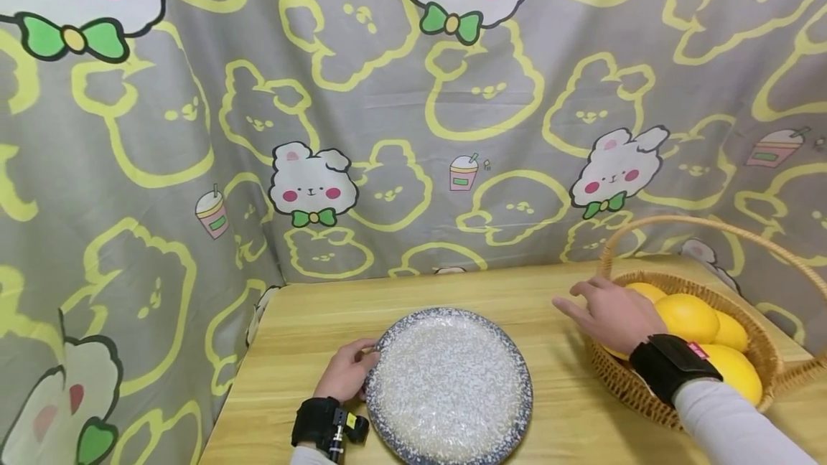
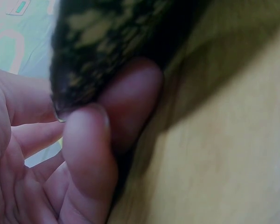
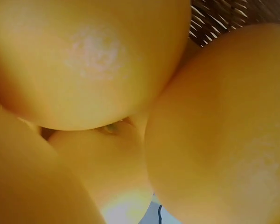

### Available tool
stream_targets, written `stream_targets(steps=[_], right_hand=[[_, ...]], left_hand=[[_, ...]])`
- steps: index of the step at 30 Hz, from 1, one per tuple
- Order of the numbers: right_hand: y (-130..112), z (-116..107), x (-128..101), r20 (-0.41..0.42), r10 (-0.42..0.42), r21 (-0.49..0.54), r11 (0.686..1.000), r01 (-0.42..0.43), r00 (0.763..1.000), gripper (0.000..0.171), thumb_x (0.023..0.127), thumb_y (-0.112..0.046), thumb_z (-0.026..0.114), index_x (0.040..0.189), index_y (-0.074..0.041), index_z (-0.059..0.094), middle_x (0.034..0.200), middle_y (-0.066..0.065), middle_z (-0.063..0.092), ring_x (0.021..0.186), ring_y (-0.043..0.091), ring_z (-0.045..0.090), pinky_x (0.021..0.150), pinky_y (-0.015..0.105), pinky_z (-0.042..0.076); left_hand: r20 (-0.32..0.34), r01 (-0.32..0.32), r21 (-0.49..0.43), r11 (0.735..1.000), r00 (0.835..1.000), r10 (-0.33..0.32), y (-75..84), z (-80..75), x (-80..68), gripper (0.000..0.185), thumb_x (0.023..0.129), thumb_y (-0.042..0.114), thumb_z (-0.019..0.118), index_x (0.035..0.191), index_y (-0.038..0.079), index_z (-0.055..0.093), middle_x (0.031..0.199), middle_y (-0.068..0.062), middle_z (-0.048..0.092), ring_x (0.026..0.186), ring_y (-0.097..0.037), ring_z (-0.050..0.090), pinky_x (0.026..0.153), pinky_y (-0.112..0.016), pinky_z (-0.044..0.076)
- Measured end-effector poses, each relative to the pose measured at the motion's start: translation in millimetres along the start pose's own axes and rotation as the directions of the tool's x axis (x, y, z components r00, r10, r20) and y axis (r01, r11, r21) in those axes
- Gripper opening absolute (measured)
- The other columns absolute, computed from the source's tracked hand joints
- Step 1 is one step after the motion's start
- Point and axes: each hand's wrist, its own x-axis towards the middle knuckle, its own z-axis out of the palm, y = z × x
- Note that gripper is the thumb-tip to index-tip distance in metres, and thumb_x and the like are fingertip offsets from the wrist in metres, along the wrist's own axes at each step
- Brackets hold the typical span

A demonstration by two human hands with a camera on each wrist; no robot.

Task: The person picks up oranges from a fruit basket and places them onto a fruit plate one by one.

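The left hand [image 1: 347, 372] pinches the near rim of the round blue-speckled ceramic plate [image 1: 450, 386] on the light wooden table [image 1: 323, 314]. The right hand [image 1: 610, 314], fingers extended and grasping nothing, hovers over the large yellow citrus fruits [image 1: 688, 318] in the woven wicker basket [image 1: 620, 372] beneath it. Risk: smooth, tightly packed fruit may slip from a one-handed grasp and roll off the table.

A pale wooden table [image 1: 304, 329] stands against a grey curtain [image 1: 362, 92] printed with yellow bear outlines, white bears wearing green bow ties and small pink drink cups, draped behind and along its left side.
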Motion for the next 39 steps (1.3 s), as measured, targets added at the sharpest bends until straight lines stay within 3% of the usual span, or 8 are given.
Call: stream_targets(steps=[10,13,16,18,20,25,30,39], right_hand=[[2.7,2.1,-6.8,-0.053,-0.039,-0.066,0.997,0.036,0.998,0.056,0.100,-0.063,0.055,0.109,-0.012,0.079,0.110,0.011,0.075,0.101,0.038,0.071,0.081,0.060,0.055],[4.2,2.5,-8.9,-0.061,-0.065,-0.087,0.994,0.059,0.996,0.042,0.099,-0.051,0.063,0.104,-0.013,0.079,0.104,0.010,0.075,0.094,0.034,0.071,0.081,0.059,0.055],[5.1,2.4,-10.9,-0.072,-0.106,-0.111,0.989,0.098,0.992,0.024,0.096,-0.037,0.067,0.088,-0.016,0.075,0.089,0.004,0.071,0.078,0.023,0.066,0.071,0.050,0.054],[5.8,1.8,-12.3,-0.069,-0.129,-0.130,0.984,0.119,0.989,0.023,0.095,-0.031,0.067,0.075,-0.019,0.067,0.078,0.000,0.062,0.069,0.017,0.056,0.063,0.041,0.048],[6.4,1.4,-14.5,-0.069,-0.140,-0.145,0.981,0.129,0.988,0.024,0.094,-0.028,0.067,0.071,-0.022,0.063,0.075,-0.003,0.059,0.067,0.015,0.053,0.063,0.041,0.046],[8.4,1.9,-24.5,-0.061,-0.091,-0.142,0.987,0.082,0.994,0.016,0.093,-0.031,0.069,0.088,-0.017,0.076,0.097,0.008,0.075,0.088,0.033,0.070,0.075,0.060,0.054],[9.7,5.4,-36.0,-0.042,-0.023,-0.128,0.992,0.018,0.999,0.032,0.090,-0.034,0.073,0.108,-0.009,0.077,0.117,0.022,0.071,0.106,0.047,0.064,0.078,0.064,0.055],[7.7,8.6,-37.7,-0.076,-0.019,-0.152,0.988,0.007,0.997,0.036,0.087,-0.034,0.076,0.110,-0.007,0.074,0.113,0.022,0.070,0.102,0.045,0.063,0.075,0.063,0.055]], left_hand=[[-0.006,0.000,0.014,1.000,1.000,0.001,0.4,1.1,0.2,0.042,0.105,0.024,0.058,0.144,0.008,0.060,0.092,-0.010,0.065,0.048,-0.014,0.052,0.047,-0.031,0.054],[-0.007,-0.007,0.019,1.000,1.000,0.007,2.0,1.3,-0.6,0.042,0.105,0.024,0.058,0.144,0.008,0.060,0.091,-0.010,0.066,0.048,-0.013,0.052,0.047,-0.031,0.054],[-0.005,-0.012,0.019,1.000,1.000,0.012,3.1,0.7,-1.5,0.041,0.105,0.023,0.058,0.143,0.008,0.060,0.090,-0.010,0.066,0.048,-0.013,0.052,0.047,-0.030,0.054],[-0.007,-0.012,0.018,1.000,1.000,0.012,3.3,0.1,-1.7,0.041,0.105,0.023,0.058,0.143,0.009,0.060,0.089,-0.010,0.066,0.049,-0.013,0.052,0.047,-0.030,0.054],[-0.007,-0.013,0.016,1.000,1.000,0.013,3.2,-0.6,-1.6,0.041,0.105,0.022,0.058,0.144,0.009,0.060,0.088,-0.010,0.065,0.049,-0.013,0.052,0.047,-0.030,0.054],[-0.008,-0.029,0.023,0.999,1.000,0.030,2.6,-0.8,-0.9,0.041,0.105,0.023,0.058,0.143,0.009,0.061,0.087,-0.009,0.066,0.048,-0.013,0.053,0.047,-0.031,0.054],[-0.011,-0.033,0.024,0.999,0.999,0.033,1.8,0.1,-1.7,0.040,0.105,0.023,0.059,0.142,0.009,0.061,0.085,-0.009,0.064,0.049,-0.013,0.052,0.047,-0.031,0.053],[-0.017,-0.038,0.025,0.999,0.999,0.039,-0.1,-1.1,-2.4,0.040,0.105,0.023,0.058,0.142,0.009,0.062,0.087,-0.009,0.064,0.049,-0.014,0.052,0.047,-0.030,0.053]])
